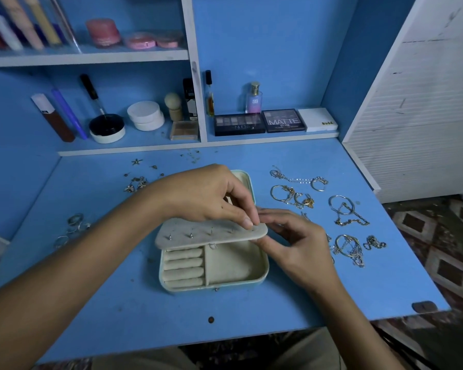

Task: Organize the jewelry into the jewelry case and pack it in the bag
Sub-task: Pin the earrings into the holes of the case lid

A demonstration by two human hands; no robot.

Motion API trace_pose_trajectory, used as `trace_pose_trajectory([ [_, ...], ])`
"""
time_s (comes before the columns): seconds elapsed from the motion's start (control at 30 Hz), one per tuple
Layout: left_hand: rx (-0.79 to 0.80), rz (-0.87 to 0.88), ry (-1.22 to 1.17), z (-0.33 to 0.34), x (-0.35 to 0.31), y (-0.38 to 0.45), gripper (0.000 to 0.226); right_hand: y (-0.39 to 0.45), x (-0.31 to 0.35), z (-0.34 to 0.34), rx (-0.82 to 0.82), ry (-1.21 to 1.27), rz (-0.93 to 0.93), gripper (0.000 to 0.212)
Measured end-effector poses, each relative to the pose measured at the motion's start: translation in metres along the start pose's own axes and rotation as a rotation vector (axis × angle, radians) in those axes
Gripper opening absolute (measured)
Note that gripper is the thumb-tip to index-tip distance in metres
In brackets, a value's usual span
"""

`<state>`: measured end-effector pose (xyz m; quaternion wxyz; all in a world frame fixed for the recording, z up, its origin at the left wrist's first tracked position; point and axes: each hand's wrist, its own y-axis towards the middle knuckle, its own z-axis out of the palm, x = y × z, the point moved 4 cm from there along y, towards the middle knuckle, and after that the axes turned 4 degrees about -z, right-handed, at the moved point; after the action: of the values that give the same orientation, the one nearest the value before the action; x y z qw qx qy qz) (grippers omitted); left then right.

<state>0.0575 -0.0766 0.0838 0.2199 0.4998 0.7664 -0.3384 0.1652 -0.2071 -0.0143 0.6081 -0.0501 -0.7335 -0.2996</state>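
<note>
I see the jewelry case [214, 265] open mid-table [358, 284], its earring flap [211, 232] folded out level so studs can be pushed through it; a few already sit there. My left hand [206, 196] pinches at the flap's right end, likely on a small earring, too tiny to confirm. My right hand [294, 241] curls under that same end, bracing it. Necklaces and hoops [345, 212] wait to the right, rings [74, 225] to the left. No bag in view.
</note>
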Motion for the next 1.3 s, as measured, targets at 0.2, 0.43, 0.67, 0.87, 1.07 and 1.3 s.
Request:
trace_pose_trajectory([
  [0.2, 0.020, 0.004, 0.031, 0.0020, 0.0002, 0.0044, 0.010, 0.0001, -0.0012, -0.0001, 0.013, -0.002, -0.008, 0.023],
  [0.43, 0.045, 0.005, 0.058, 0.0027, -0.0001, 0.0056, 0.010, -0.0004, -0.0005, 0.0000, 0.015, -0.011, -0.036, 0.023],
  [0.67, 0.095, 0.016, 0.098, 0.0028, -0.0014, 0.0089, 0.011, -0.0006, -0.0012, -0.0004, 0.019, -0.044, -0.054, 0.022],
  [0.87, 0.119, 0.030, 0.131, 0.0020, -0.0029, 0.0096, 0.011, -0.0007, 0.0000, 0.0000, 0.016, -0.034, -0.055, 0.021],
  [1.07, 0.102, 0.011, 0.142, -0.0037, -0.0037, 0.0061, 0.009, -0.0010, 0.0004, -0.0001, 0.000, -0.011, -0.041, 0.024],
  [1.3, 0.087, 0.007, 0.197, -0.0002, -0.0045, 0.0078, 0.005, -0.0007, 0.0005, 0.0000, 0.018, -0.025, -0.058, 0.020],
])
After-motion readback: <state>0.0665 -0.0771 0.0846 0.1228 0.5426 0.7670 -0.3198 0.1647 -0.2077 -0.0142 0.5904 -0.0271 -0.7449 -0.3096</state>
